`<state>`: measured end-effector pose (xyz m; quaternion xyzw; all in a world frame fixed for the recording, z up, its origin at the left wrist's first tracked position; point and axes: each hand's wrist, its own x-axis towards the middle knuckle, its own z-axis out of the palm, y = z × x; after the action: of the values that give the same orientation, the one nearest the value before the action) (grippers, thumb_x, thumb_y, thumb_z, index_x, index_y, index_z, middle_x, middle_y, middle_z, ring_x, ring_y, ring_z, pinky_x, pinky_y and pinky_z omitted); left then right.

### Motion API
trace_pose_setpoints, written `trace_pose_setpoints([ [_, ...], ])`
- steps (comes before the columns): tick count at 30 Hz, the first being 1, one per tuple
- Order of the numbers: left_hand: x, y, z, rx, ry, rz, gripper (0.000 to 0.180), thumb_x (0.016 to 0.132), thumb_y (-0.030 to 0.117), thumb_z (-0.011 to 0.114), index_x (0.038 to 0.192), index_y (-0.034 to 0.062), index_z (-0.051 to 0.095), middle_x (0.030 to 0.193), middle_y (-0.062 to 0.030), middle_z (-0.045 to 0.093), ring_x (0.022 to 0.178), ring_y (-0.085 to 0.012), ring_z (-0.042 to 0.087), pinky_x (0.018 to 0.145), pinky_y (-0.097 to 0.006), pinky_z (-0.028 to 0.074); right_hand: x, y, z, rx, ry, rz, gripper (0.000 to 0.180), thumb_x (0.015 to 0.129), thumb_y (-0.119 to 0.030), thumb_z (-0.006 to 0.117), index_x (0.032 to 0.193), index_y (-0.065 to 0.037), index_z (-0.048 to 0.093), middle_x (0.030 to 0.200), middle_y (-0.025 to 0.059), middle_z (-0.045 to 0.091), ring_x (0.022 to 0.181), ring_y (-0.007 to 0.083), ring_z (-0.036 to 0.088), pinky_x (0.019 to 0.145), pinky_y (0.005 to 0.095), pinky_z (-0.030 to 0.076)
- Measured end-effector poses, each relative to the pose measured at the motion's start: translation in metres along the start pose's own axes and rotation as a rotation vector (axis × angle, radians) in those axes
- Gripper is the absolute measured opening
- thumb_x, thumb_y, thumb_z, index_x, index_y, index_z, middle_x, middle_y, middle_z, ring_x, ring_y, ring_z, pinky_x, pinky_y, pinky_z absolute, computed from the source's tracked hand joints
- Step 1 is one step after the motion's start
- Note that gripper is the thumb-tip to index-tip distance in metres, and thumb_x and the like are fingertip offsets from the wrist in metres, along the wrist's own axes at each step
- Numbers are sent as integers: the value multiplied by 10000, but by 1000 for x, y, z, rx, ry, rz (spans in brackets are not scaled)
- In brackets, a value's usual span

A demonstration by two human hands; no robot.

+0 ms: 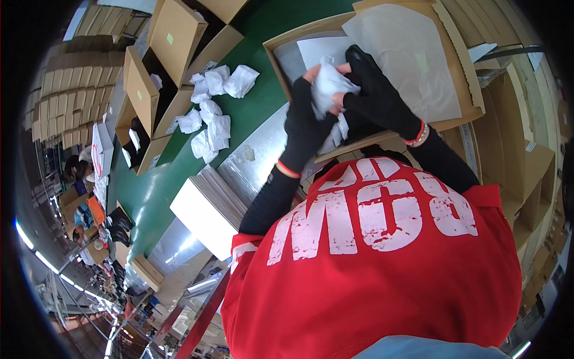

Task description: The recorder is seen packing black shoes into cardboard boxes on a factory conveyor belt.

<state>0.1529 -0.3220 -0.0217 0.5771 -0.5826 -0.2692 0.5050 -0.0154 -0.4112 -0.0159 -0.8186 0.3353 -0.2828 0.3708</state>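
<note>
Both my hands, in black gloves with bare fingertips, grip a crumpled white paper bundle (330,85) over an open cardboard box (473,96). My left hand (304,113) closes on the bundle's left side. My right hand (375,90) holds it from the right, with the index finger stretched up and the thumb pressed to the paper. What the paper wraps, if anything, is hidden. A large translucent tissue sheet (406,57) hangs over the box's right side. Inside lie a white sheet (320,49) and something black, partly covered by my hands.
Several white paper bundles (209,128) lie on the green table (263,113) to the left. Nearer me stands a stack of white sheets (206,206). Opened boxes (173,39) with black contents stand at the far left. Cardboard boxes (520,155) line the right side.
</note>
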Motion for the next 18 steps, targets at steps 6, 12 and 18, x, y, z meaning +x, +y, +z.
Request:
trace_pose_setpoints([
  [6, 43, -58, -7, 140, 0, -55, 496, 707, 120, 706, 1171, 91, 535, 1062, -132, 643, 938, -311, 657, 782, -352, 519, 1, 117, -98, -365, 510, -25, 661, 757, -415, 739, 1236, -16, 521, 1045, 169, 598, 919, 335, 586, 820, 406, 475],
  [12, 96, -88, 41, 549, -38, 145, 470, 645, 158, 760, 1070, 141, 559, 864, -131, 614, 801, -341, 610, 661, -433, 491, -61, 221, -128, -1135, 81, 394, 630, 776, -552, 650, 1127, -32, 590, 1134, 188, 558, 1023, 374, 545, 829, 501, 446],
  [18, 138, -129, 97, 647, -133, 2, 539, 685, 227, 763, 1168, 140, 540, 942, -135, 657, 849, -331, 644, 711, -437, 504, -17, 75, -162, 457, -22, 635, 370, 912, -353, 576, 1102, -36, 555, 920, 112, 638, 684, 114, 599, 583, 265, 456],
])
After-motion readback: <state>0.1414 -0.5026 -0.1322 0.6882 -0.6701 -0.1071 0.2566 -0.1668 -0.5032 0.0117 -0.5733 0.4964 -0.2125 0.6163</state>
